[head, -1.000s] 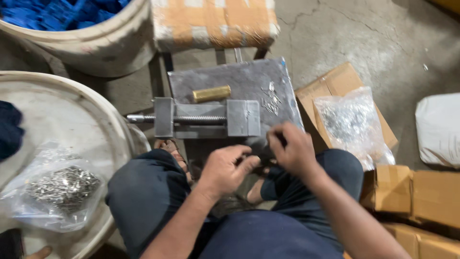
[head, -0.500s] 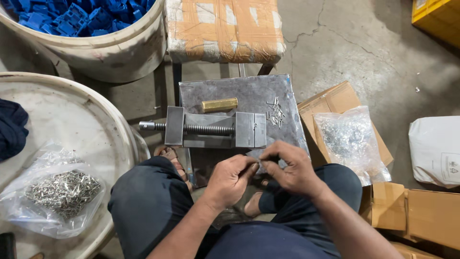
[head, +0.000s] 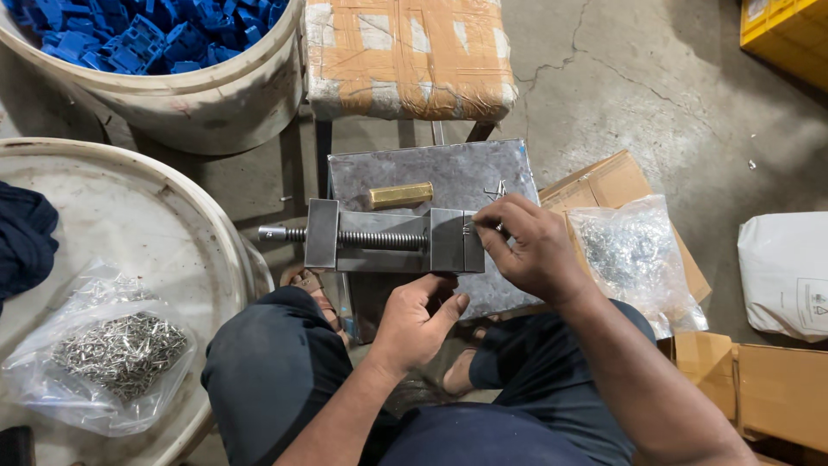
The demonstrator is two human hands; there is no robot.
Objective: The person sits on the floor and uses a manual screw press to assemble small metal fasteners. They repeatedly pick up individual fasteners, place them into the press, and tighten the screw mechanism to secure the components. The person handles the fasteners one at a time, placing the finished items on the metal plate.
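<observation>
Right hand (head: 535,250) grip: fingertips pinched on a small silver metal piece (head: 470,228), set at the top of the grey steel bench vise (head: 392,237), at its 3 o'clock end. Left hand (head: 418,319) grip: released, fingers loosely curled, palm up, just below the vise at 6 o'clock; holds nothing that shows.

Vise sits on a grey metal plate table (head: 414,168) between the person's knees, its threaded screw running out toward 9 o'clock. Short brass-coloured bar (head: 401,195) lies on the plate just beyond the vise at 12 o'clock. Few loose silver pins (head: 498,187) on the plate near its 2 o'clock corner.

Clear plastic bag of small silver metal parts (head: 634,250) rests on a flattened brown cardboard box (head: 604,181) at 3 o'clock of the right hand. Second clear bag of silver pins (head: 112,354) lies on a round white drum lid (head: 129,224) at 9 o'clock. White tub of blue plastic parts (head: 155,43) at 11 o'clock. Stool with taped orange-brown seat (head: 405,52) at 12 o'clock.
</observation>
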